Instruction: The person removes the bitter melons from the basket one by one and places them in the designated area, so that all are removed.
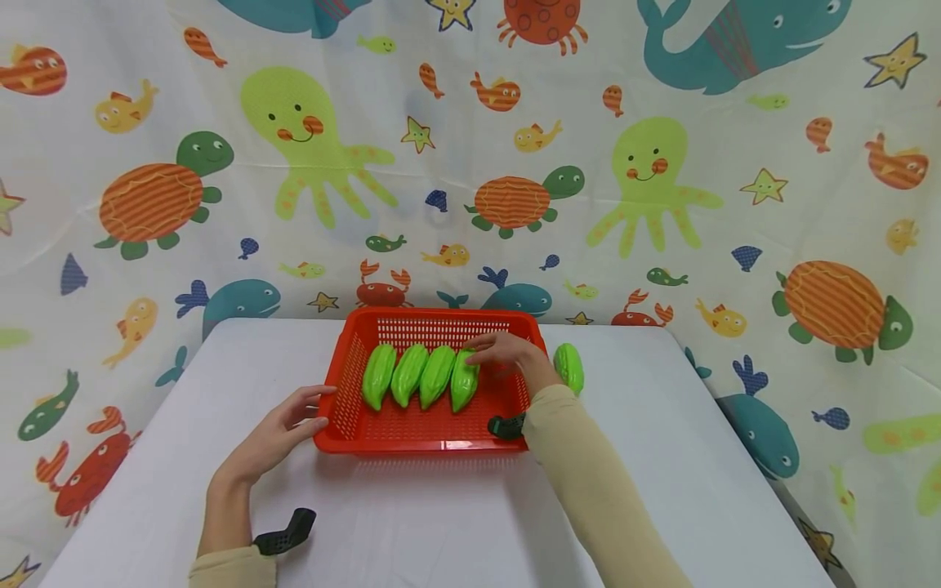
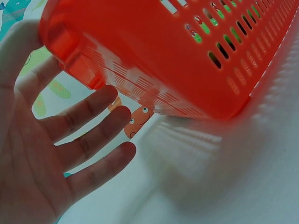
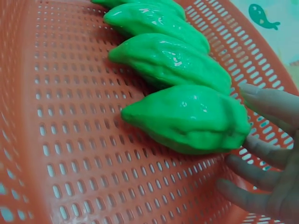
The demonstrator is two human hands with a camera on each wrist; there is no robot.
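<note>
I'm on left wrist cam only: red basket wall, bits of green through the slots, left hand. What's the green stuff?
Observer: Four glossy green gourds side by side in the red basket, per the head view.
Operator: Copy. Where's the right hand?
Observer: The right hand is at the blunt end of the row's rightmost gourd; can't confirm contact.
Operator: Any gourds outside?
Observer: One outside gourd is on the white table, right of the basket in the head view, next to the right sleeve.
</note>
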